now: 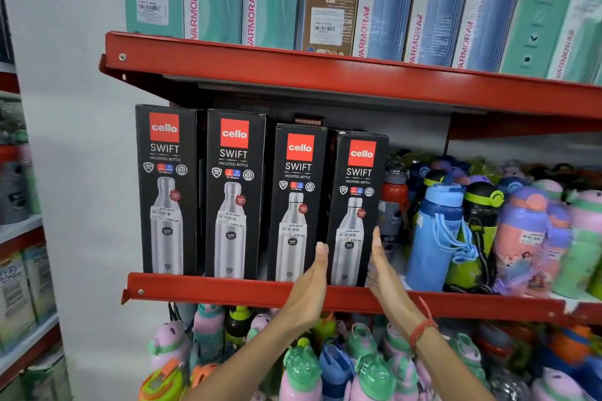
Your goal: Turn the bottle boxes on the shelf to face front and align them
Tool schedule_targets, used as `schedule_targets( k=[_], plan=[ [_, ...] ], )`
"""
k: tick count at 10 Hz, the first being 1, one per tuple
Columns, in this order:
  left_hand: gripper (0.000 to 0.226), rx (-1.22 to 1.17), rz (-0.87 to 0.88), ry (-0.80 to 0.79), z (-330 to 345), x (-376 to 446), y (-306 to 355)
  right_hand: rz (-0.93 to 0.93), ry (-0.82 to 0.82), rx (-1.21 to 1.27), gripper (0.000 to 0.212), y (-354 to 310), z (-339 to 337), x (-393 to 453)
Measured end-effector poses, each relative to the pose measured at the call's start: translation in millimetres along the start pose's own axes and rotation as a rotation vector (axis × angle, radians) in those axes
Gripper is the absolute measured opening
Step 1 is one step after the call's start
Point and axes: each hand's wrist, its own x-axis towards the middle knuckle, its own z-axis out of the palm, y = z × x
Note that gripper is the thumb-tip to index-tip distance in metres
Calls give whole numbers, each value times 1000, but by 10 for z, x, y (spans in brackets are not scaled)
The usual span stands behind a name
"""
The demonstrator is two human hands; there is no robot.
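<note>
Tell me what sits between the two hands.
In the head view, the rightmost Cello box stands between the left hand and right hand.

Four black cardboard bottle boxes (260, 195) stand side by side on the red metal shelf (228, 291), left of loose plastic bottles (436, 238). Flat hands flank the rightmost box (356, 208).

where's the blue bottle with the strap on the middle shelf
In the head view, the blue bottle stands right of centre on the middle shelf, just right of the rightmost cello box, with a red-lidded bottle behind them.
</note>
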Motion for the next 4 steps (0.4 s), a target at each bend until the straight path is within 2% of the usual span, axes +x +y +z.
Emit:
schedule_targets(
  k=[1,2,3,4],
  plan=[
    [116,-3,11,-5,-61,-53,7,8,-3,-16,44,-25,28,-83],
    [114,28,-4,-28,-101,-103,48,9,-12,-54,61,-25,31,-110],
    [111,73,2,-56,-169,-182,92,9,15,-132,62,-140,64,-172],
    [88,100,200,73,-362,-284,289,-201,211,-317,67,-474,177,-226]
  ],
)
